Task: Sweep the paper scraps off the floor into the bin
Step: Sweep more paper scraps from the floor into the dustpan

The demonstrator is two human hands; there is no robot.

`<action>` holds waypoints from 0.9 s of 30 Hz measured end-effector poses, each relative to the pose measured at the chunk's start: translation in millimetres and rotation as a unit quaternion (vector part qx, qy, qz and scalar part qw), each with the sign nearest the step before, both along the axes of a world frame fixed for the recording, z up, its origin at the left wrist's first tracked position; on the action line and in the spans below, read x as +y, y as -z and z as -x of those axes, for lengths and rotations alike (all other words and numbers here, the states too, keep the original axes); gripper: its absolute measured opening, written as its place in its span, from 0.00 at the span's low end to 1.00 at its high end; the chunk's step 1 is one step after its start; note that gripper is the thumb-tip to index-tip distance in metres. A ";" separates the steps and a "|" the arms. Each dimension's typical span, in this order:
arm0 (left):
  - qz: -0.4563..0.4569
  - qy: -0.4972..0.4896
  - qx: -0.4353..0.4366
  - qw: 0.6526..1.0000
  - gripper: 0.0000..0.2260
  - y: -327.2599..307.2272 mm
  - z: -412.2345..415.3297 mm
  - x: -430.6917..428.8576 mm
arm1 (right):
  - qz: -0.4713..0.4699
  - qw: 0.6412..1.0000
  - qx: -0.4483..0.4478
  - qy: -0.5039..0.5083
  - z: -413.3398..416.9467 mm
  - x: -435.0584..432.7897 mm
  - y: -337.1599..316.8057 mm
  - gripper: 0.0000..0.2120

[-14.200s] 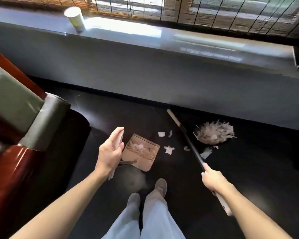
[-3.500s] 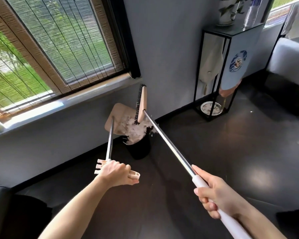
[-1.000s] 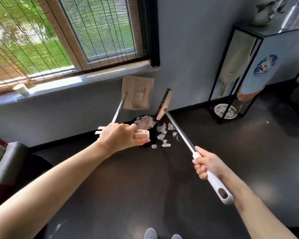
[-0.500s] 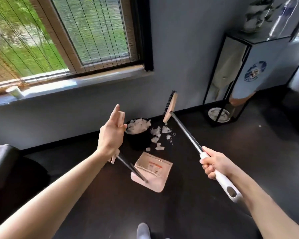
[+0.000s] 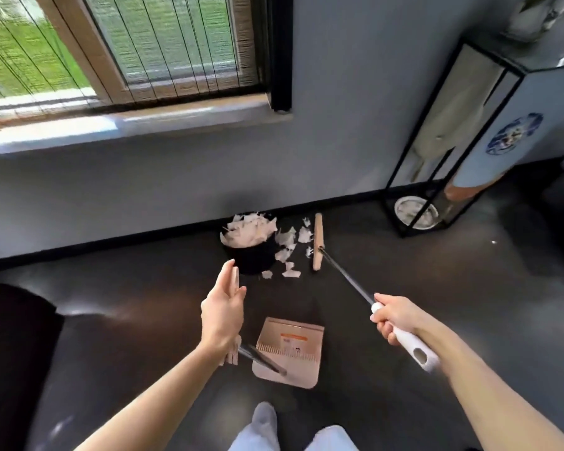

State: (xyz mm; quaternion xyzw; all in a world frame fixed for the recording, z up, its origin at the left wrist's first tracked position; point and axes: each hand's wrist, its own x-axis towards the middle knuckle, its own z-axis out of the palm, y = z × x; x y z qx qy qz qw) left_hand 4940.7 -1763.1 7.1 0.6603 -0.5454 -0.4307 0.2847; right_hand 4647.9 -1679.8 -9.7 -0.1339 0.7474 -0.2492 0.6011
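Against the skirting (image 5: 111, 243) under the window (image 5: 144, 43) stands the bin (image 5: 253, 262), small and black, heaped past its rim with white paper scraps (image 5: 248, 227). More loose scraps (image 5: 287, 252) lie on the floor (image 5: 420, 288) just beside the bin, between its wall and the broom head (image 5: 318, 242).

Step in hand: collecting the spill beside the bin. I judge the task mostly done, with this one patch left.

Hand state:
1. Right hand (image 5: 393, 319): fingers clenched round the white grip of the broom (image 5: 345, 281). The head rests on the floor, just beside the outermost scraps.
2. Left hand (image 5: 223, 312): fingers straight and released. The grip of the dustpan handle (image 5: 261, 361) lies along my palm and out past the wrist. I cannot tell whether the thumb pins it.

The dustpan (image 5: 290, 340) sits flat on the floor near my foot (image 5: 264, 416), empty and well apart from the loose scraps, its straight lip turned toward them.

Next move calls for:
1. Closing the left fingers on the handle.
2. Sliding the lip up to the scraps.
3. Drawing the broom toward the pan in short strokes.

Caution: the scraps look thin, torn and light, so a fast stroke would likely scatter them. The bin is overfull; another load may slide off unless the heap is pressed down first.
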 end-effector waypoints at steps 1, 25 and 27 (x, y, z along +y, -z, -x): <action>-0.003 -0.004 -0.002 1.000 0.25 2.5 8.5 -5.6 | -0.009 1.000 -0.003 -0.003 7.5 -9.1 4.4 0.28; -0.026 -0.254 0.031 0.966 0.27 54.0 203.5 -123.2 | -0.058 0.815 0.202 -0.540 230.8 -318.7 71.0 0.27; -0.027 -0.256 0.034 0.966 0.28 52.9 204.8 -125.3 | -0.077 0.836 0.151 -0.522 224.4 -313.6 69.4 0.30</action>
